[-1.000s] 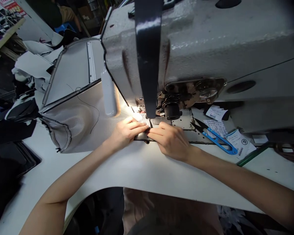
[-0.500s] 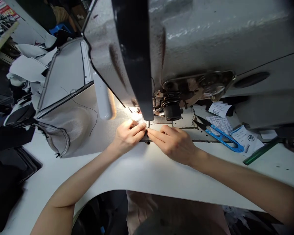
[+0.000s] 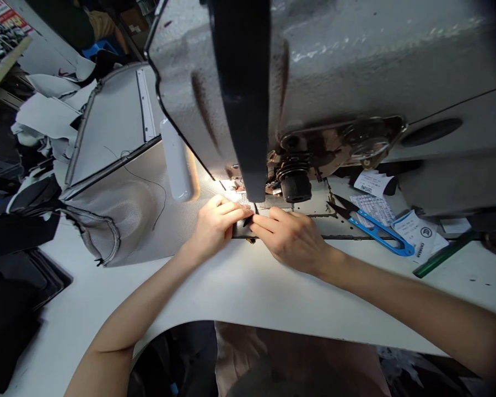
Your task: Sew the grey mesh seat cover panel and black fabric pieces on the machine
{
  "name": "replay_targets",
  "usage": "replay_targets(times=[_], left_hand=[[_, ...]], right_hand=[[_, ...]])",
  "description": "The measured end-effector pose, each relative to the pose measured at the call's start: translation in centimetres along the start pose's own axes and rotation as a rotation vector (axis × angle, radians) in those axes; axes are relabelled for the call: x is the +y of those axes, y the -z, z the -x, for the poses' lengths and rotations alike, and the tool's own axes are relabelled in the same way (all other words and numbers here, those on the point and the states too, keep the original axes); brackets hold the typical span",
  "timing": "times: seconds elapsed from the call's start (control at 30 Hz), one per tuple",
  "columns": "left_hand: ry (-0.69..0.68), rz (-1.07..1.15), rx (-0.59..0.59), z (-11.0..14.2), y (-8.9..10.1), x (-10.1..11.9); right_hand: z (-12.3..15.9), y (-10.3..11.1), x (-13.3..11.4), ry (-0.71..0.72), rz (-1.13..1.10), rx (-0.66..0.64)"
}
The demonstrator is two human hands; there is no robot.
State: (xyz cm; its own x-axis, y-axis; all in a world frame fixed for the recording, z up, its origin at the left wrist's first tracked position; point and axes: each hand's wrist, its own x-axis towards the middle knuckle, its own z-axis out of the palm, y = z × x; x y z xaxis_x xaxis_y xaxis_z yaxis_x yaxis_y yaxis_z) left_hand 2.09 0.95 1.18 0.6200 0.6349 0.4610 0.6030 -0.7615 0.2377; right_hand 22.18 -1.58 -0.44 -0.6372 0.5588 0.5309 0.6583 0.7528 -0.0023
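Note:
Under the head of a sewing machine [image 3: 314, 82], both my hands meet beside the lit needle area. My left hand [image 3: 214, 225] is closed at the right end of a light grey fabric piece [image 3: 134, 212] with dark edging, its fingers bent on the material. A short black strip [image 3: 248, 220] pokes out between the two sets of fingertips. My right hand [image 3: 291, 238] is closed too, thumb and forefinger pinched at that strip on the machine bed. What lies beneath the fingers is partly hidden.
Blue thread snips [image 3: 382, 236] lie right of my right hand, blades toward it. Paper labels [image 3: 421, 237] and a green stick [image 3: 442, 255] are beside them. More grey panels [image 3: 109, 121] are stacked at left. Another person [image 3: 101, 27] is in the background.
My left fingers have shifted slightly right and over the strip, and more of the black strip shows between my fingertips. The right hand stays almost in place; the view has shifted slightly.

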Motion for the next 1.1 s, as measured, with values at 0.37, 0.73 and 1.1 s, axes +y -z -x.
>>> replay_targets(times=[0.37,0.73,1.1], left_hand=[[-0.027,-0.084,0.082,-0.1,-1.2,0.1],[0.011,-0.098,0.105,-0.4,-1.6,0.2],[-0.077,-0.25,0.016,1.3,-1.1,-0.4]], right_hand=[[-0.2,-0.2,0.4,0.067,0.001,0.035],[0.0,-0.2,1.0,0.105,0.054,0.063],[0.2,-0.2,1.1,0.127,0.026,0.029]])
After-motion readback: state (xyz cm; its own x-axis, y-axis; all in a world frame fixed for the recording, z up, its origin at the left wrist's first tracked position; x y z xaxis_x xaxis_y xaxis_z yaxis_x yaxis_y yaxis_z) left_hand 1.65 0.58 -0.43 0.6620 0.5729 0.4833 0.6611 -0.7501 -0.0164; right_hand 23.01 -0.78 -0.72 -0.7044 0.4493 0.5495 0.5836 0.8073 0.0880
